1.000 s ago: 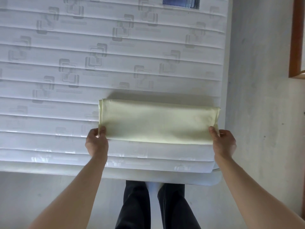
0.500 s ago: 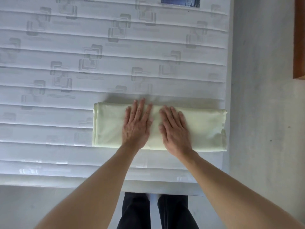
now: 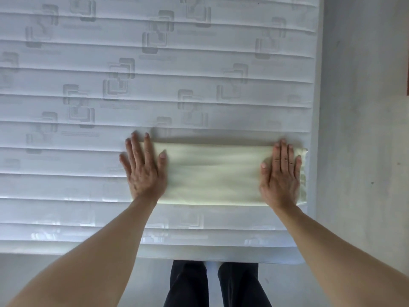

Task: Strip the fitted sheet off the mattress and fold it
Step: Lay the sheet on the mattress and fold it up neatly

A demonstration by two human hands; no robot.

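The pale yellow fitted sheet [image 3: 212, 173] lies folded into a long flat rectangle on the bare white quilted mattress [image 3: 155, 74], near its front right corner. My left hand [image 3: 145, 167] lies flat with straight fingers on the sheet's left end, its fingertips reaching past the far edge onto the mattress. My right hand [image 3: 280, 173] presses flat on the sheet's right end, just inside the mattress's right edge. The sheet's two ends are partly hidden under my palms.
The mattress's front edge [image 3: 199, 249] runs across the lower frame, with my dark trouser legs [image 3: 212, 284] just below it. Grey floor [image 3: 363, 151] lies to the right of the mattress. A sliver of brown wooden furniture [image 3: 407, 85] shows at the far right edge.
My hands first pinched the sheet's near corners, then pressed flat together at its middle. Now they have slid apart to the two ends.
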